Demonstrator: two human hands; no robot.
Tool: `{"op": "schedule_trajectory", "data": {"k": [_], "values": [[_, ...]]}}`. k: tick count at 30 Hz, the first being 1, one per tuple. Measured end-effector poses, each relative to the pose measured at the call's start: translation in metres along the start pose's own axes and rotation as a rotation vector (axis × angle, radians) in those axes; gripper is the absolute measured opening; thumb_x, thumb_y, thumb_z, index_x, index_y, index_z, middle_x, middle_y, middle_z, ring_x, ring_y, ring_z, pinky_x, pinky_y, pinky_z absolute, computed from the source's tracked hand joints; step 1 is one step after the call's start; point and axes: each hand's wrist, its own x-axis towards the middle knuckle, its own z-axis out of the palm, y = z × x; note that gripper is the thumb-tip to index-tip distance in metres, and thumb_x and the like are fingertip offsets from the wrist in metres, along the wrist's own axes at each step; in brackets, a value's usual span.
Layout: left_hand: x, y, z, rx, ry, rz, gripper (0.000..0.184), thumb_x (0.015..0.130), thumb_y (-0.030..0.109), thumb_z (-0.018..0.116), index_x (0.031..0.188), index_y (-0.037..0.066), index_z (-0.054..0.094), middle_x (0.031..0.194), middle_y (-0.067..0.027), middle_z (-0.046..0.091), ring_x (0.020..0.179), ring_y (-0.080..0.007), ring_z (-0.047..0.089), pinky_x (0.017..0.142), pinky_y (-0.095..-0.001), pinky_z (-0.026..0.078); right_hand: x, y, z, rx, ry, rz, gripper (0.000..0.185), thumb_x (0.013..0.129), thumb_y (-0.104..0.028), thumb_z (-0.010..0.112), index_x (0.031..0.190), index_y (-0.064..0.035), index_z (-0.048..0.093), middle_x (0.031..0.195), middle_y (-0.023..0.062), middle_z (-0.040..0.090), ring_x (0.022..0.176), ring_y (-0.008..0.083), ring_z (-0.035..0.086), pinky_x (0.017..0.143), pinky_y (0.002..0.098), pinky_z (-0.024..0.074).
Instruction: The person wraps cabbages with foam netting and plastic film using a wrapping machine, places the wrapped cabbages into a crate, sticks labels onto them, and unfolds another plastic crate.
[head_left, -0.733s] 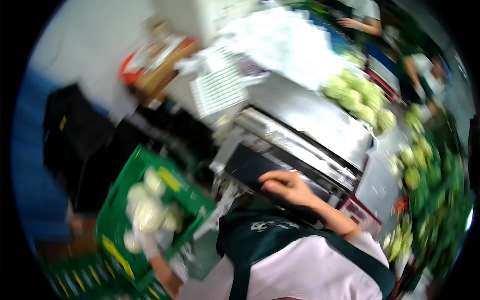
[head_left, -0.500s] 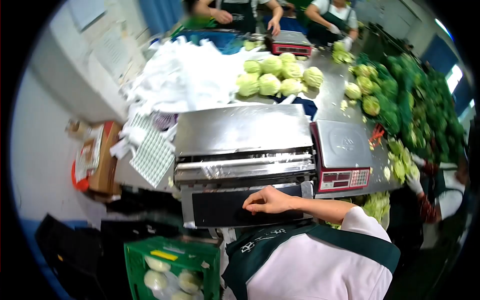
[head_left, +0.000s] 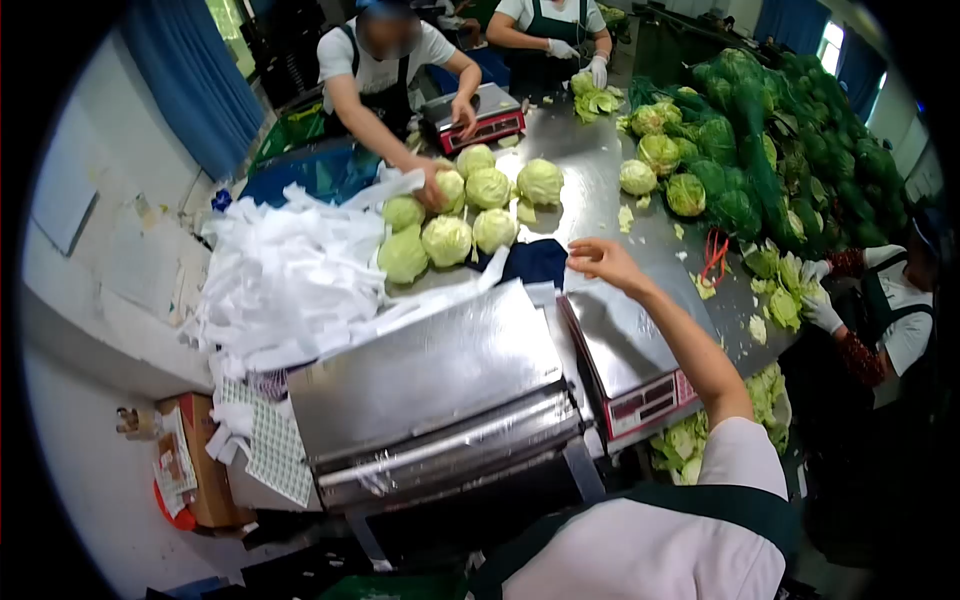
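Note:
My right hand (head_left: pixel 606 262) reaches out over the far part of the nearer scale (head_left: pixel 630 335), its fingers apart and nothing between them. Beyond it and to the left is a group of trimmed cabbages (head_left: pixel 445 240) on the metal table (head_left: pixel 585 150). A dark blue cloth (head_left: pixel 535 262) lies just left of my fingers. Closer to my body stands the wrapping machine (head_left: pixel 430 375) with its flat metal top. My left hand is out of the frame.
A co-worker's hand (head_left: pixel 432 188) touches the cabbages at the back left. White strips (head_left: pixel 290 280) are heaped left. Netted cabbages (head_left: pixel 740 150) fill the right, near another person's gloved hands (head_left: pixel 820 310). A second scale (head_left: pixel 480 120) stands farther back.
My right hand has moved forward from above the machine's black plate to the scale. The view has swung up, and my left hand and the green crate with wrapped cabbages have left it.

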Motion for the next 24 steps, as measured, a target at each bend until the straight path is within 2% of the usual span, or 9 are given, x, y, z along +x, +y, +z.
{"op": "schedule_trajectory", "data": {"k": [1,3,7,13,15,16,18,20,24], "values": [[0.021,0.048,0.028,-0.022,-0.047,-0.157,0.044,0.088,0.023,0.049,0.127,0.005,0.043,0.124,-0.0135,0.050,0.114,-0.0211,0.045,0.102,-0.0404,0.028,0.029,0.009,-0.018,-0.026,0.058,0.012,0.067,0.073,-0.041,0.070,0.124,-0.0033,0.046,0.118,0.0176,0.053,0.098,0.0208,0.056,0.070,0.0308,0.0478],[-0.053,0.247,0.029,-0.282,-0.053,-0.083,0.033,0.085,0.010,0.056,0.118,0.008,0.055,0.120,-0.0162,0.053,0.106,-0.0241,0.053,0.091,-0.0272,0.040,0.097,0.031,-0.044,-0.064,0.195,0.116,0.081,0.067,-0.050,0.070,0.128,-0.0040,0.042,0.124,0.0207,0.047,0.101,0.0250,0.055,0.071,0.0313,0.0473],[-0.014,0.306,0.115,-0.406,-0.263,-0.007,0.028,0.087,0.016,0.052,0.111,0.003,0.054,0.103,-0.0047,0.057,0.099,-0.0146,0.051,0.085,-0.0281,0.036,0.230,0.073,-0.064,-0.454,0.325,-0.026,0.107,0.053,-0.065,0.070,0.128,0.0032,0.037,0.127,0.0252,0.042,0.109,0.0353,0.049,0.086,0.0403,0.0435],[-0.059,0.455,0.190,-0.376,-0.641,0.443,0.017,0.081,0.003,0.055,0.097,-0.002,0.058,0.104,-0.0102,0.055,0.096,-0.0173,0.052,0.082,-0.0286,0.043,0.316,0.111,-0.033,-0.652,0.533,0.102,0.113,0.047,-0.067,0.071,0.130,-0.0029,0.028,0.127,0.0261,0.036,0.110,0.0406,0.046,0.089,0.0458,0.0413],[-0.082,0.507,0.223,-0.205,-0.659,0.853,0.017,0.081,0.005,0.056,0.097,-0.002,0.057,0.103,-0.0101,0.056,0.097,-0.0159,0.052,0.082,-0.0267,0.042,0.333,0.134,-0.025,-0.502,0.632,0.167,0.104,0.051,-0.063,0.072,0.126,-0.0008,0.035,0.123,0.0252,0.042,0.111,0.0363,0.047,0.087,0.0431,0.0421],[-0.070,0.505,0.257,-0.342,-0.872,0.672,0.022,0.081,0.009,0.058,0.100,-0.002,0.057,0.106,-0.0128,0.057,0.101,-0.0195,0.053,0.087,-0.0289,0.041,0.324,0.136,-0.045,-0.391,0.660,0.115,0.096,0.054,-0.060,0.072,0.122,0.0001,0.040,0.117,0.0242,0.047,0.106,0.0329,0.051,0.084,0.0410,0.0437],[-0.086,0.565,0.295,-0.041,-0.836,1.004,0.031,0.080,0.016,0.057,0.107,-0.001,0.057,0.114,-0.0202,0.054,0.109,-0.0306,0.050,0.094,-0.0351,0.037,0.338,0.163,-0.053,-0.169,0.638,0.087,0.077,0.062,-0.052,0.071,0.110,0.0042,0.051,0.098,0.0222,0.059,0.085,0.0250,0.062,0.076,0.0351,0.0480],[-0.075,0.577,0.345,-0.017,-0.749,1.138,0.034,0.078,0.017,0.057,0.108,0.000,0.055,0.116,-0.0206,0.051,0.111,-0.0334,0.048,0.094,-0.0365,0.038,0.306,0.151,-0.065,0.674,0.417,0.152,0.066,0.070,-0.045,0.069,0.111,0.0046,0.051,0.097,0.0171,0.059,0.080,0.0254,0.062,0.072,0.0382,0.0502],[-0.063,0.606,0.408,0.070,-0.447,1.399,0.028,0.071,0.011,0.057,0.098,0.004,0.059,0.104,-0.0164,0.053,0.098,-0.0322,0.052,0.082,-0.0400,0.043,0.230,0.137,-0.103,0.622,0.274,0.185,0.053,0.076,-0.031,0.066,0.116,-0.0001,0.049,0.104,0.0090,0.057,0.088,0.0191,0.058,0.070,0.0329,0.0491]]}}
